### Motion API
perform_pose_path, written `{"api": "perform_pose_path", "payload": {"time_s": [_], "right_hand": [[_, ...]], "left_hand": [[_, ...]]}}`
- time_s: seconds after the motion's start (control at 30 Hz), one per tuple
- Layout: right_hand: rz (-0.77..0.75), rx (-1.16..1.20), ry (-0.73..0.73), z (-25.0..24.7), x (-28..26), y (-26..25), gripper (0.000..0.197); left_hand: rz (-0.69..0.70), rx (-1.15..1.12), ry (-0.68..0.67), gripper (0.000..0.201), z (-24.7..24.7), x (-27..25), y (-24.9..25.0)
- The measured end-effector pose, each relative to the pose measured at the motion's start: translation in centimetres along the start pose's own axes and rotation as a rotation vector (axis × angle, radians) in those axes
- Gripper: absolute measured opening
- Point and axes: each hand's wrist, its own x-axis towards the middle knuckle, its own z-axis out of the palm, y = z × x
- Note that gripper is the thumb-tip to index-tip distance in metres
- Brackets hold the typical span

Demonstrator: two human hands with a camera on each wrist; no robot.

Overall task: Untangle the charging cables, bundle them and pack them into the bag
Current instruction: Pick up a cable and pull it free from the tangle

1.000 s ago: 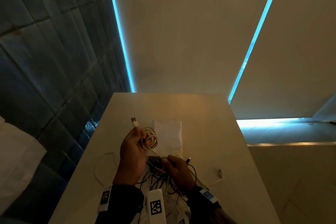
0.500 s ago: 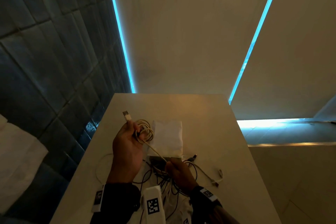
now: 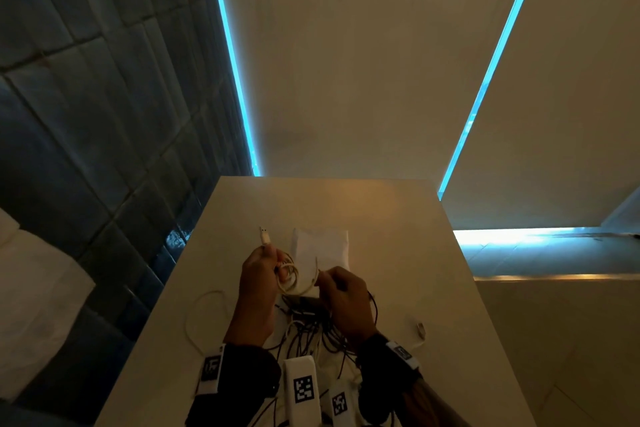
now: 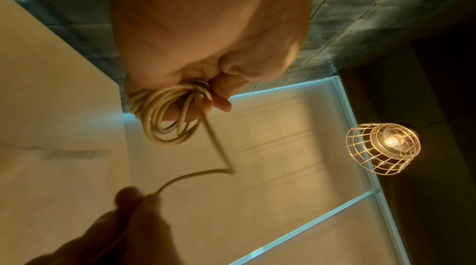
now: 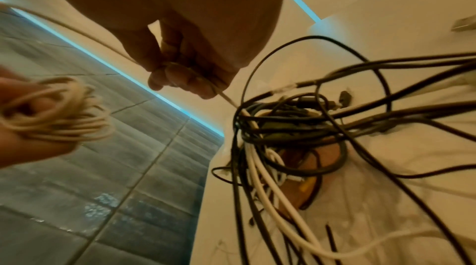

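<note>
While the left hand gripped the coiled white cable and the right hand pinched its strand, tangled cables lay on the beige table beside blue-lit tiled walls.

Pale table, dark tiled wall, blue light strips, caged lamp overhead.
</note>
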Motion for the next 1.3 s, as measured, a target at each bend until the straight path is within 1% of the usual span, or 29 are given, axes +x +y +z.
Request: {"api": "perform_pose_path", "payload": {"time_s": [0.13, 0.2, 0.27, 0.33, 0.4, 0.5, 0.57, 0.67, 0.73, 0.87, 1.07, 1.2, 1.27, 1.3], "right_hand": [[-0.061, 0.046, -0.089, 0.7, -0.1, -2.1, 0.029], [-0.049, 0.08, -0.14, 0.8, -0.1, -2.8, 0.03], [-0.016, 0.118, -0.184, 0.9, -0.2, -3.2, 0.029], [0.009, 0.165, -0.225, 1.0, -0.4, -3.2, 0.026], [0.029, 0.198, -0.258, 1.0, -0.6, -3.0, 0.024], [0.032, 0.216, -0.289, 1.0, -0.5, -2.9, 0.023], [0.017, 0.205, -0.308, 0.9, -0.6, -3.0, 0.023], [-0.003, 0.158, -0.323, 0.7, -0.6, -2.4, 0.025], [-0.014, 0.119, -0.325, 0.7, -0.6, -1.7, 0.03], [0.02, -0.012, -0.294, 0.3, -0.7, 0.3, 0.042], [-0.041, -0.192, -0.265, 0.3, -0.9, 2.8, 0.034], [-0.024, -0.257, -0.244, -0.3, -0.9, 4.4, 0.033], [0.012, -0.271, -0.243, -0.9, -1.2, 5.7, 0.027], [0.032, -0.273, -0.241, -1.2, -1.5, 6.1, 0.028]], "left_hand": [[-0.015, 0.077, -0.007, 0.038, 0.4, -0.1, -0.7], [-0.011, 0.092, -0.02, 0.033, 0.3, 0.1, -1.2], [0.001, 0.094, -0.038, 0.023, 0.1, 0.1, -1.4], [0.009, 0.104, -0.082, 0.015, 0.2, 0.1, -1.6], [0.005, 0.119, -0.122, 0.012, 0.3, -0.1, -1.7], [0.064, 0.127, -0.094, 0.006, 0.6, -0.2, -1.7], [0.104, 0.087, -0.078, 0.008, 0.7, -0.3, -1.6], [0.117, 0.039, -0.079, 0.015, 0.9, -0.3, -1.4], [0.112, -0.026, -0.079, 0.02, 0.9, -0.4, -1.3], [0.091, -0.144, -0.058, 0.031, 0.7, -0.4, -1.1], [0.119, -0.174, 0.008, 0.037, 0.2, -0.2, -1.2], [0.155, -0.172, 0.055, 0.039, -0.6, 0.2, -0.4], [0.195, -0.181, 0.069, 0.038, -1.4, 0.6, 0.6], [0.219, -0.187, 0.069, 0.036, -1.8, 0.8, 1.2]]}}
